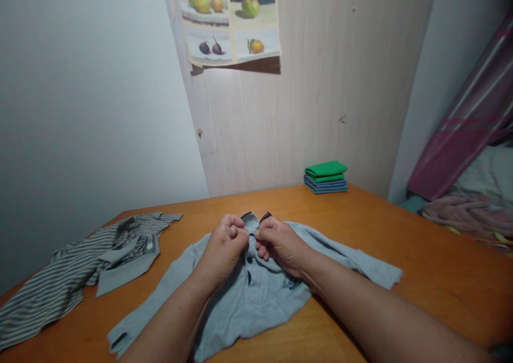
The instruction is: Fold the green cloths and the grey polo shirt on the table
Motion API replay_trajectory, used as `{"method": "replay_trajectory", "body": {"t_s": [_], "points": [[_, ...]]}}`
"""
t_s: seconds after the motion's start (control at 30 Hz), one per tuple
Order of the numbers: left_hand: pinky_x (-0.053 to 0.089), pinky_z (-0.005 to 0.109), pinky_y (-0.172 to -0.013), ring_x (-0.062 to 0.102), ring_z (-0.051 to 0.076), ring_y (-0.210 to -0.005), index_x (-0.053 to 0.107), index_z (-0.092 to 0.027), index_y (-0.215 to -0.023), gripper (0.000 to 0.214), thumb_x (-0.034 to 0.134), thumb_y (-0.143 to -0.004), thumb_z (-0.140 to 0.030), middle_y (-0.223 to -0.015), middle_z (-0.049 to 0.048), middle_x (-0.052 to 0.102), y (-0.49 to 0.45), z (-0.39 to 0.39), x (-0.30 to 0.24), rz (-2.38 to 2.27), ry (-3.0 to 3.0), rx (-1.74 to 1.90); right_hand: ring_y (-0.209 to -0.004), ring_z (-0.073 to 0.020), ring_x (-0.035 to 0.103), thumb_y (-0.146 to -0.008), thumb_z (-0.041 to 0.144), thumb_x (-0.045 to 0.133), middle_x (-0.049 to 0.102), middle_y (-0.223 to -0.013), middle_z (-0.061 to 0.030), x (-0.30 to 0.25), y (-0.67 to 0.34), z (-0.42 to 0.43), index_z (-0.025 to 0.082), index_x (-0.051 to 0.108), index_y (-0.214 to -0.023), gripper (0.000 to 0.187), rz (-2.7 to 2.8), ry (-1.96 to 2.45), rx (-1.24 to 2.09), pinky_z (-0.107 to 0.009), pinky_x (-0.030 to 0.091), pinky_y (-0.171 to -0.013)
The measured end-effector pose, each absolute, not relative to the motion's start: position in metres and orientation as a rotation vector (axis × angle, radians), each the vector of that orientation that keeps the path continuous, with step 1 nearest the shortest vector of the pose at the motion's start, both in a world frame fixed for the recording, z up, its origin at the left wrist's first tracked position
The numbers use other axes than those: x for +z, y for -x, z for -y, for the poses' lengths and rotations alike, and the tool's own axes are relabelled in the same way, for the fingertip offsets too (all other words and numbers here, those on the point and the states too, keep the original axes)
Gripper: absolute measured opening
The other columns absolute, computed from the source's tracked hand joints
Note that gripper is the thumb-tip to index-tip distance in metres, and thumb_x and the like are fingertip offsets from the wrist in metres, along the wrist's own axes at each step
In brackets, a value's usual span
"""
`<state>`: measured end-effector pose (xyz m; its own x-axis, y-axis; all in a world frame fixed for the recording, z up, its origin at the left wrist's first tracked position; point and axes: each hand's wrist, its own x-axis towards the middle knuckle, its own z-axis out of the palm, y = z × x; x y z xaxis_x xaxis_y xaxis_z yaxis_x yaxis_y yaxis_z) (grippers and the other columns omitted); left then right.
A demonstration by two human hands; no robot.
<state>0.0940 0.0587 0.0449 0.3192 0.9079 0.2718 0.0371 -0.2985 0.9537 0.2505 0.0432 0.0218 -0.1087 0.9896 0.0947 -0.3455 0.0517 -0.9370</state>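
Grey cotton lies spread on the wooden table [420, 256]: a polo shirt [256, 293], front up, its collar [251, 219] pointing away from the person. Both hands meet at the button strip just below that collar. The left hand [223, 248] is curled closed, pinching the shirt's edge between thumb and fingers. The right hand [280, 242] is closed the same way on the facing edge, and the two sets of fingertips almost touch. Directly under the pinch, dark buttons [249, 260] run down the strip toward the person. The shirt's sleeves fan out to either side of the grip, one toward the near left table edge, the other off to the right.

Left of the grip, well apart from the grey shirt, a striped shirt [76, 277] lies crumpled with its grey collar turned out. Beyond the grip and off to the right, near the wall, sits a neat stack of folded clothes [326, 177], green on top of blue. Above it all, a picture of fruit [228, 21] hangs on the pale wood panel.
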Motion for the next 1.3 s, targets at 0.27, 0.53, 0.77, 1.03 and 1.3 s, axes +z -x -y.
{"method": "replay_trajectory", "body": {"t_s": [0.27,0.53,0.77,1.03,1.3], "points": [[0.031,0.021,-0.053,0.044,0.009,-0.055,0.046,-0.024,-0.094,0.019,0.061,-0.082,-0.022,-0.067,-0.009,0.051,-0.095,-0.056,0.046,-0.874,-1.597,1.145,-0.045,-0.009,0.055,-0.063,0.02,0.071,0.063,-0.058,0.0039,0.026,-0.253,-0.042,0.02,0.051,-0.081,0.027,0.966,0.752,1.569,-0.017,0.039,-0.042],[0.031,0.021,-0.053,0.043,0.009,-0.056,0.044,-0.024,-0.096,0.021,0.06,-0.082,-0.021,-0.065,-0.0093,0.049,-0.095,-0.062,0.039,-0.887,-1.569,1.138,-0.041,-0.009,0.047,-0.065,0.021,0.064,0.059,-0.056,0.0065,0.023,-0.249,-0.043,0.023,0.045,-0.08,0.024,1.123,0.984,1.334,-0.019,0.03,-0.04],[0.029,0.021,-0.051,0.038,0.008,-0.054,0.044,-0.024,-0.096,0.019,0.059,-0.084,-0.023,-0.064,-0.0101,0.046,-0.094,-0.063,0.04,-0.963,-1.668,1.167,-0.054,-0.0092,0.043,-0.075,0.014,0.058,0.047,-0.06,0.0076,0.021,-0.247,-0.034,0.021,0.052,-0.074,0.01,1.555,1.082,0.509,-0.021,0.03,-0.051],[0.031,0.021,-0.053,0.04,0.009,-0.056,0.046,-0.023,-0.098,0.022,0.06,-0.082,-0.021,-0.065,-0.0095,0.048,-0.096,-0.059,0.04,-0.941,-1.653,1.15,-0.063,-0.0124,0.053,-0.082,0.014,0.058,0.058,-0.068,0.0035,0.022,-0.251,-0.034,0.02,0.058,-0.081,0.006,1.692,1.19,0.334,-0.024,0.033,-0.058],[0.035,0.021,-0.054,0.044,0.008,-0.056,0.049,-0.021,-0.098,0.028,0.063,-0.075,-0.018,-0.067,-0.0082,0.051,-0.098,-0.058,0.041,-0.935,-1.349,1.143,-0.065,-0.0127,0.052,-0.084,0.012,0.057,0.058,-0.072,0.0026,0.021,-0.252,-0.032,0.02,0.056,-0.084,0.008,1.802,1.147,0.156,-0.025,0.031,-0.06]]}}
